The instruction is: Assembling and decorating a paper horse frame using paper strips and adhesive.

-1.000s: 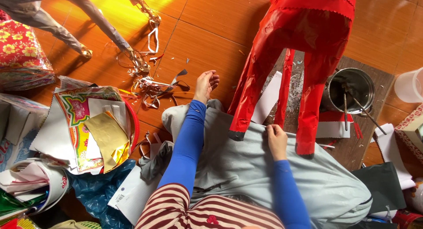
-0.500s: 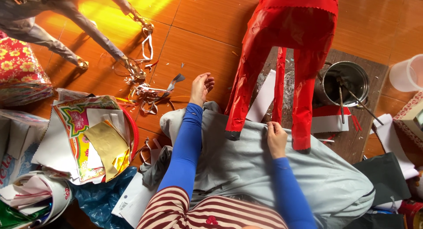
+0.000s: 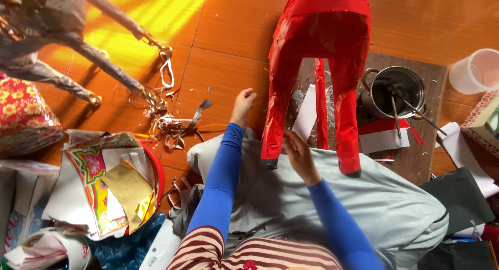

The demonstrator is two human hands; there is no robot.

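A red paper-covered animal figure (image 3: 322, 46) stands on its legs across my lap, which is draped in grey cloth (image 3: 332, 202). My right hand (image 3: 297, 154) touches the lower part of its near left leg (image 3: 274, 129), fingers pinched on the red paper there. My left hand (image 3: 243, 106) reaches out past my knee over the wooden floor, fingers curled loosely, close to a litter of paper scraps and strips (image 3: 174, 124). I cannot tell whether it holds anything. Both arms wear blue sleeves.
A metal pot (image 3: 397, 90) with brushes sits on a dark board at right, beside white and red paper sheets (image 3: 382, 137). A white plastic cup (image 3: 475, 70) stands far right. A red basin (image 3: 156, 171) of coloured papers lies at left. A grey figure (image 3: 62, 25) stands upper left.
My right hand has moved from my lap up to the figure's near left leg. The left hand has drawn back a little from the scraps.
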